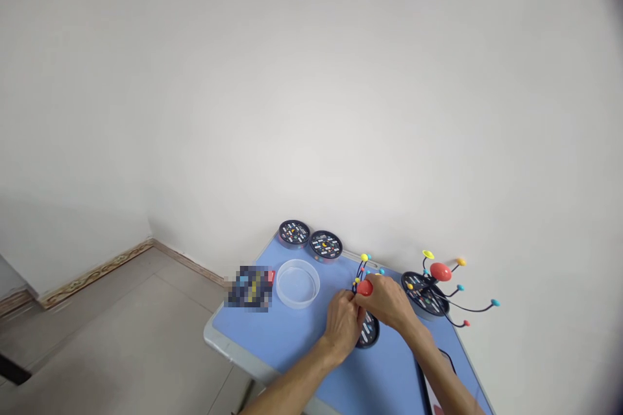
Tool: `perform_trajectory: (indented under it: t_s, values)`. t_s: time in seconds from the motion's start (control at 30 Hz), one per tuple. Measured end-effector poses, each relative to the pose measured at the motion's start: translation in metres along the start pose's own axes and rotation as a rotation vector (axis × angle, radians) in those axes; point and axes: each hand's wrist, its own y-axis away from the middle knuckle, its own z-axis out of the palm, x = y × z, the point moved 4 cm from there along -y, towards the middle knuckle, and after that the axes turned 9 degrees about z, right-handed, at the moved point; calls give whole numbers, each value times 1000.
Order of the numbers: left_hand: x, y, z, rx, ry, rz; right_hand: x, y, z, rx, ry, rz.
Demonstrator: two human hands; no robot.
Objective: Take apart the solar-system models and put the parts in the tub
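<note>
My right hand (387, 301) is closed around a red ball (364, 288), with only part of the ball showing at its fingertips. Just left of it, my left hand (343, 321) has its fingers curled close below the ball; what they grip is hidden. Black bent stems tipped with small yellow and blue balls (364, 258) rise behind both hands. Under them lies a round black disc with printed labels (368, 331), partly covered. To the right stands a similar model, with a big red ball (440, 272) and coloured balls on curved stems above a black round base (413, 285).
A blue table (272, 337) stands against the white wall. Two round black-topped containers (294, 232) (326, 244) sit at its back left. A clear round dish (298, 284) lies beside a blurred dark packet (250, 287). A dark-framed flat object (433, 389) is under my right forearm.
</note>
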Motion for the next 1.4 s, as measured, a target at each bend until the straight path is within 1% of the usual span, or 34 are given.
perform_trajectory:
  t_s: [0.23, 0.3, 0.47, 0.63, 0.73, 0.83, 1.13, 1.27, 1.4]
  values:
    - [2, 1, -2, -13, 8, 6, 3, 2, -2, -37, -70, -129]
    - [2, 1, -3, -9, 7, 10, 3, 1, -2, -44, -87, -123]
    - [2, 0, -2, 16, -7, 17, 4, -3, 1, -30, -53, -23]
    - [0, 1, 2, 29, -13, 21, 3, -3, 1, -47, -6, -15]
    - [0, 1, 1, 60, -32, 32, 3, -3, 0, -51, -10, 1]
    - [1, 1, -2, 81, -73, 60, 2, -2, 1, -52, 2, -12]
    - [2, -1, 1, 54, -84, 108, -1, 3, -10, -83, 60, -94]
    - [1, -1, 3, 54, -81, 116, -2, 3, -10, -98, 79, -132]
    - [0, 0, 3, 59, -80, 111, -1, 4, -9, -93, 88, -127]
